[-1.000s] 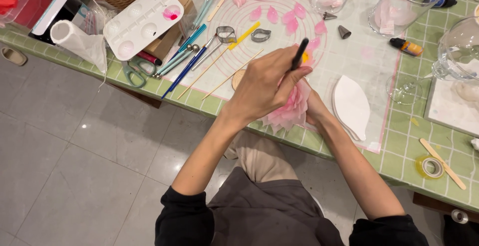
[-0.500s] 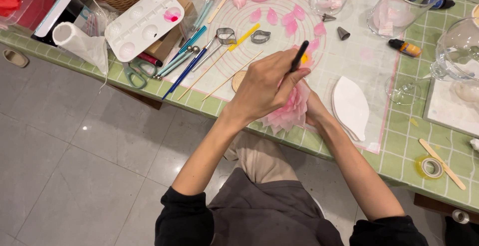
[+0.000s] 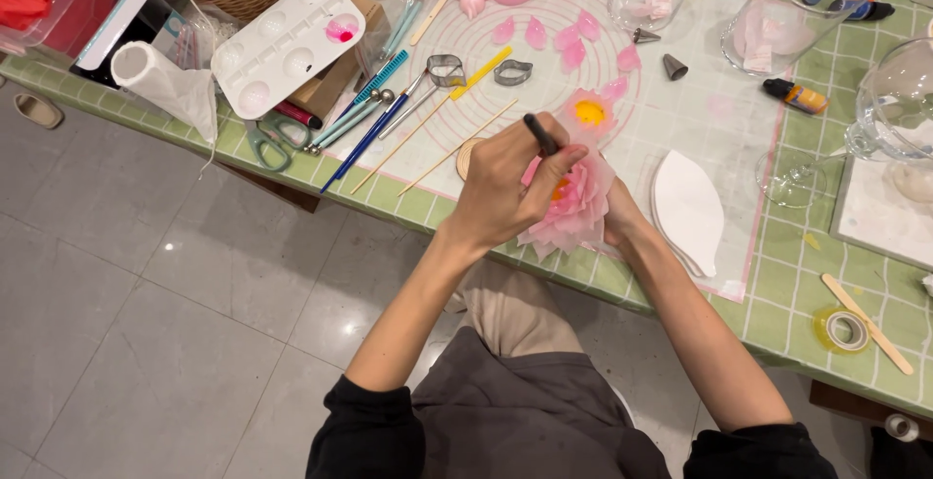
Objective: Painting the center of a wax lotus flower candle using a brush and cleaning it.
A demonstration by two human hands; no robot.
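Over on the far left, a white paper roll [image 3: 160, 79] lies by a white paint palette [image 3: 285, 44] with a pink smear in one well, and green-handled scissors [image 3: 270, 139] sit just below it on the green tiled table [image 3: 855, 275]. Moving along, a blue-handled tool [image 3: 369, 139] and thin wooden sticks [image 3: 428, 139] fan out across the clear work mat [image 3: 719, 110], with two metal cutters [image 3: 481, 71] beyond them. Now the centre: the left hand [image 3: 505, 192] is closed around a slim black tool [image 3: 540, 134], its lower end down among the petals of the pink flower [image 3: 575, 209]. That flower sits at the table's near edge, yellow showing at its heart, cupped from the right side by the right hand [image 3: 622, 222], mostly hidden behind the petals, so its grip is hard to make out. Loose pink petals [image 3: 573, 37] lie further back on the mat. Further right, white leaf-shaped pieces [image 3: 688, 209] lie stacked, then a tape roll [image 3: 844, 328] and a flat wooden stick [image 3: 867, 309].
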